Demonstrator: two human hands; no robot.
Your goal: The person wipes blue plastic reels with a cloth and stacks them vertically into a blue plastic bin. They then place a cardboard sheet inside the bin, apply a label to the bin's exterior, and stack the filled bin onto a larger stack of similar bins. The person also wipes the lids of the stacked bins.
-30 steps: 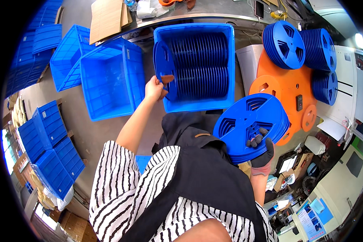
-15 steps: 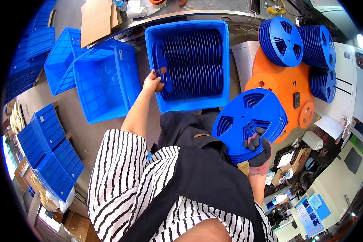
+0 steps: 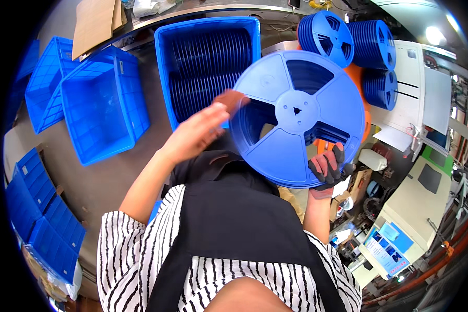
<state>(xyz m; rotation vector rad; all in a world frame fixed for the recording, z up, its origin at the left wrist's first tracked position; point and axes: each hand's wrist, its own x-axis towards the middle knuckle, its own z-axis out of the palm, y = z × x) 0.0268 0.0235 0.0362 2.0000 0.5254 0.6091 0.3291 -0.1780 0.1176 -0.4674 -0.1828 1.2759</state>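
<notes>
Since the earlier frame, the left grip (image 3: 200, 130) is leaving the left end of the blue bin (image 3: 208, 23) and coming across to the held reel stack (image 3: 268, 83), which is rising and showing its face more fully. The gloved right grip (image 3: 328, 169) is clamping the stack's near right rim, its fingers bending over the top face. The left grip is blurring beside the stack's left edge, brown coverings (image 3: 230, 100) showing at its fingertips; I cannot tell whether it is touching or pinching anything.

The top reel is showing a smooth blue face, with wide cut-out windows surrounding a round hub (image 3: 288, 118). Beyond the left grip, the bin is holding two rows of upright reels (image 3: 210, 52); beyond the right grip, more reel stacks (image 3: 372, 44) are sitting. Left of the left grip, open crates (image 3: 127, 104) are standing. Farthest out, a metal surface (image 3: 203, 7) is stretching beyond both grips, and a cream machine (image 3: 400, 213) is standing right of the right grip.
</notes>
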